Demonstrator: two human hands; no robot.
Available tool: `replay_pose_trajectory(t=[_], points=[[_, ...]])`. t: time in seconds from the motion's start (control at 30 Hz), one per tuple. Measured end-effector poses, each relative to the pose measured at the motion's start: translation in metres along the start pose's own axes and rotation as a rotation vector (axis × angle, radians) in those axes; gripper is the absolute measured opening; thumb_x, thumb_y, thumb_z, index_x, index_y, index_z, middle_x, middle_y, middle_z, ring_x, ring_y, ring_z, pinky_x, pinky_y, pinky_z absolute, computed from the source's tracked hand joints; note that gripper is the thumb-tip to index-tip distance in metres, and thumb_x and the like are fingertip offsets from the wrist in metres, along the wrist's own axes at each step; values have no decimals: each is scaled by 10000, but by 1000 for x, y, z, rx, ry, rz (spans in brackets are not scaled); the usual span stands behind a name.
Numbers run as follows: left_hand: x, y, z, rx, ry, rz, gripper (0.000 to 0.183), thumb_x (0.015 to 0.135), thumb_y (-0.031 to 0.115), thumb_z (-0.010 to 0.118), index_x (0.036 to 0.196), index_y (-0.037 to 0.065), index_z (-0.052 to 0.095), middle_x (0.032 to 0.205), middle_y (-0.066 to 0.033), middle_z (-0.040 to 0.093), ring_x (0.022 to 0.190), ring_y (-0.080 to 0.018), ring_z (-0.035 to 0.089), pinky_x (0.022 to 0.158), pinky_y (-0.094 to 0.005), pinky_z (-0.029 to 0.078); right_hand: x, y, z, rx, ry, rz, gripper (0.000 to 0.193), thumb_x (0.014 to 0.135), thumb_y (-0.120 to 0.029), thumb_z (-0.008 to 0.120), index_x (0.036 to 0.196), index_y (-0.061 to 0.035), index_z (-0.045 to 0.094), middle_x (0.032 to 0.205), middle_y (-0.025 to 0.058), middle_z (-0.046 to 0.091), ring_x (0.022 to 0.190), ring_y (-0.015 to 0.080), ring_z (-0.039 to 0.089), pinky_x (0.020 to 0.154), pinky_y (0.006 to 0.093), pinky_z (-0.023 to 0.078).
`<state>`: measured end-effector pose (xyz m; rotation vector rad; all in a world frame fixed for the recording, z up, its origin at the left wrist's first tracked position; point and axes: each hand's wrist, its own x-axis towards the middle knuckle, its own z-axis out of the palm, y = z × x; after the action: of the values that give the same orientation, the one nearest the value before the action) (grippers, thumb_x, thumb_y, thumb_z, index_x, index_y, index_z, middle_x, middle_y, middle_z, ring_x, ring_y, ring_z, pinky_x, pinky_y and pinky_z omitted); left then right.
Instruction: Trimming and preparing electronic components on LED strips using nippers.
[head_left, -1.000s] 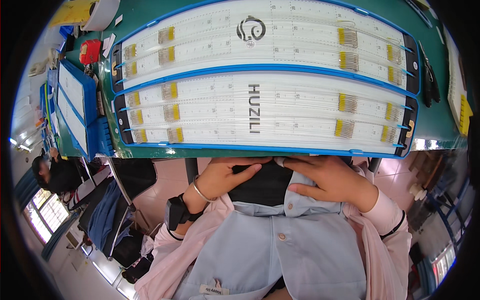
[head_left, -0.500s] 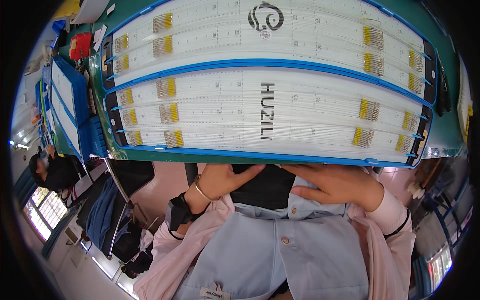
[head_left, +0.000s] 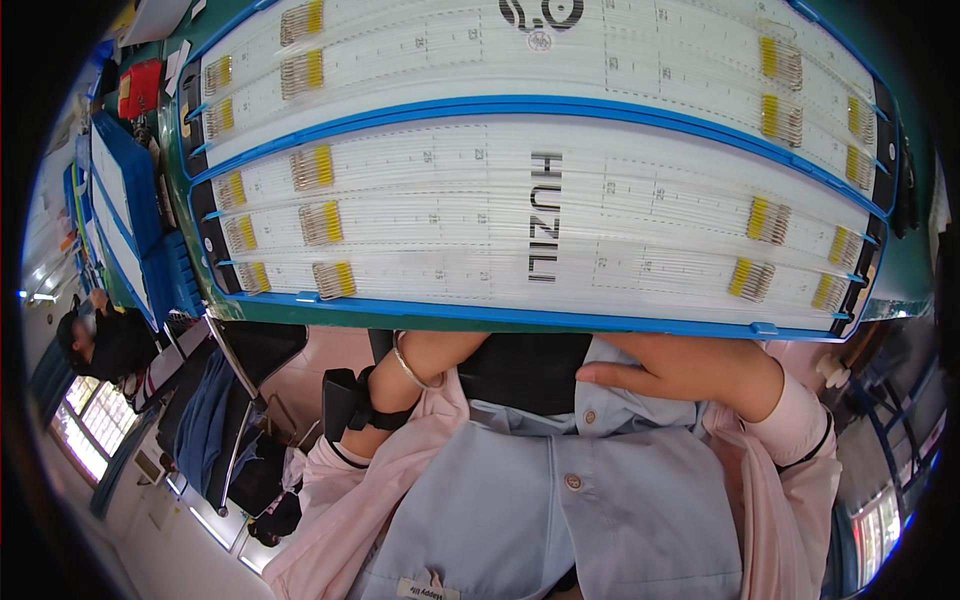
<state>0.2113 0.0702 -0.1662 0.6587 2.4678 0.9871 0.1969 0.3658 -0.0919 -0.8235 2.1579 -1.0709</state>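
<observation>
A long blue-framed fishing rig box (head_left: 420, 311) lies unfolded on the green table in front of me. Its white panels carry rows of clear lines stretched lengthwise, with bundles of silver hooks with yellow bindings (head_left: 320, 222) near both ends. My left hand (head_left: 440, 352) reaches in under the table's near edge, which hides its fingers. My right hand (head_left: 700, 368) is also at that edge, above my lap; its thumb stretches out apart from the fingers, whose tips are hidden. I see nothing held in it.
To the left, a second blue and white box (head_left: 128, 190) stands near a red object (head_left: 139, 88). Further back at left sits another person (head_left: 115, 340). A black chair (head_left: 265, 350) with blue cloth stands beside me. Dark tools (head_left: 906, 190) lie at the table's right.
My left hand has slid forward beneath the table's edge, hiding its fingers. The right hand has gone slightly further under too. The box looks larger and higher in view.
</observation>
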Motion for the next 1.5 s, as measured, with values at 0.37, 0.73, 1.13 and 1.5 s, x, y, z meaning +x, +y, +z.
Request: replay_pose_trajectory(t=[0.37,0.73,1.13,1.5], points=[[-10,-15,5,-47,-89,-39,342,1009,137,573,1329,17,583,1312,-154,617,1151,-284,596,942,-372,500,-3,1,4,-188,14,60,668,983,-536,558,1381,-1,533,1332,157,595,1174,294,585,1002,355,476],[-6,-3,0,30,-23,-42,306,966,136,600,1254,41,639,1236,-159,652,1092,-324,624,908,-410,510,0,-1,2,-146,90,27,610,995,-511,552,1339,-8,576,1279,175,620,1129,296,609,952,355,504],[26,58,-12,-369,-69,-275,411,945,163,643,1327,24,584,1296,-209,617,1239,-378,540,1068,-371,387,-23,-86,-65,1015,61,-768,465,1028,-346,535,1205,84,537,1268,225,582,1122,382,561,1000,473,425],[49,95,-26,-351,-372,121,402,980,269,596,1335,82,626,1442,-138,545,1369,-317,443,1142,-400,327,-51,-165,-55,1416,-329,-1220,658,940,-712,469,1100,-73,452,1265,342,527,1202,427,539,1017,517,398]])
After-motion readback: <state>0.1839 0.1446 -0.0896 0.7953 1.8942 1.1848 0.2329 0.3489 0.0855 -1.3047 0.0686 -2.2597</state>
